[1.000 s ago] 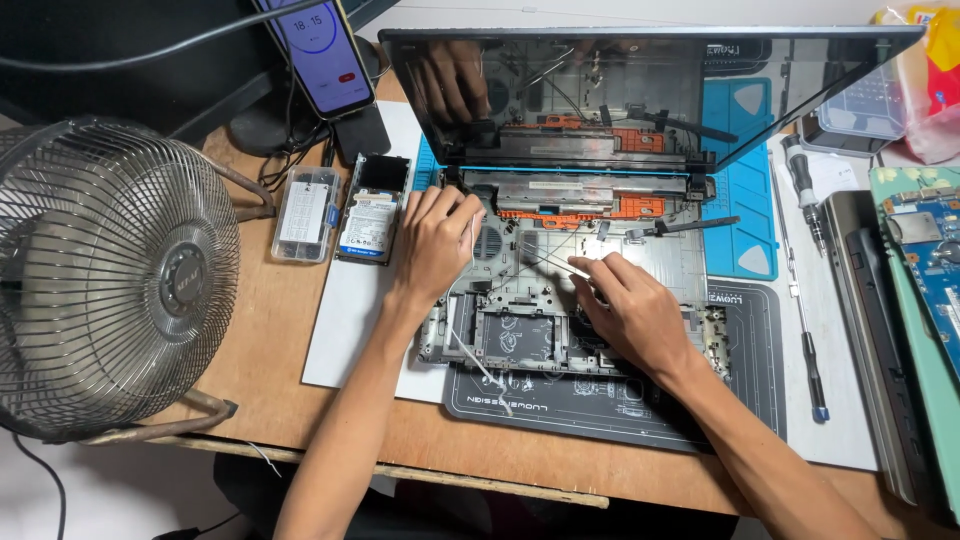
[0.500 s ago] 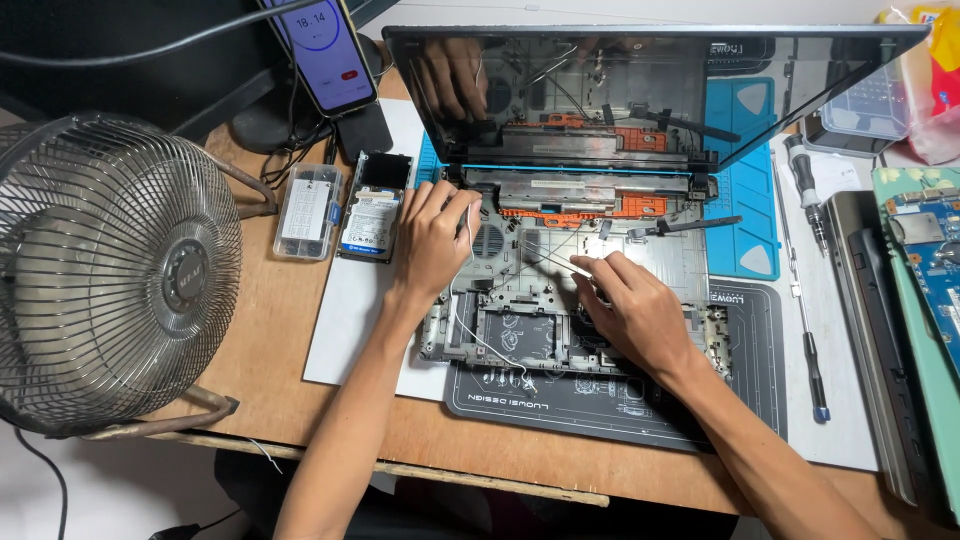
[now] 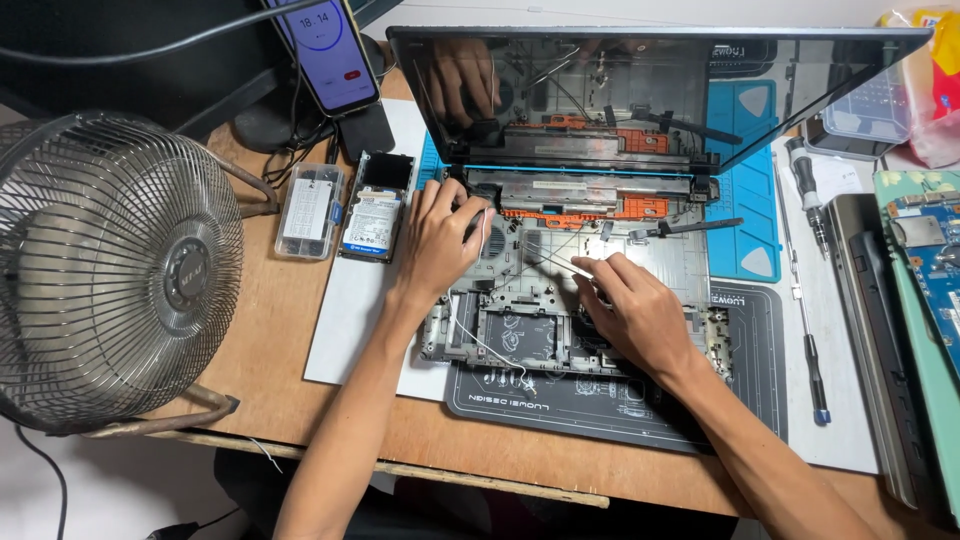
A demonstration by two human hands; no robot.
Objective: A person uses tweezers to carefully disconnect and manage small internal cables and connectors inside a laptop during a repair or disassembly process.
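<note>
An opened laptop chassis (image 3: 520, 330) lies on a dark work mat (image 3: 640, 400), its screen (image 3: 620, 90) tilted up at the back. My left hand (image 3: 440, 235) rests flat on the chassis's upper left corner, fingers pressing near the hinge. My right hand (image 3: 635, 305) sits over the chassis's middle right and pinches thin metal tweezers (image 3: 560, 262) that point left over the inner frame. Thin white wires (image 3: 485, 345) trail across the lower chassis.
A wire-caged fan (image 3: 110, 270) fills the left. A clear screw box (image 3: 310, 210) and a hard drive (image 3: 372, 215) lie left of the laptop, a phone (image 3: 325, 50) on a stand behind them. Screwdrivers (image 3: 805, 320), a laptop part (image 3: 880, 340) and a circuit board (image 3: 925, 260) lie right.
Both hands stay in nearly the same place. My right hand with the tweezers has shifted very slightly on the chassis.
</note>
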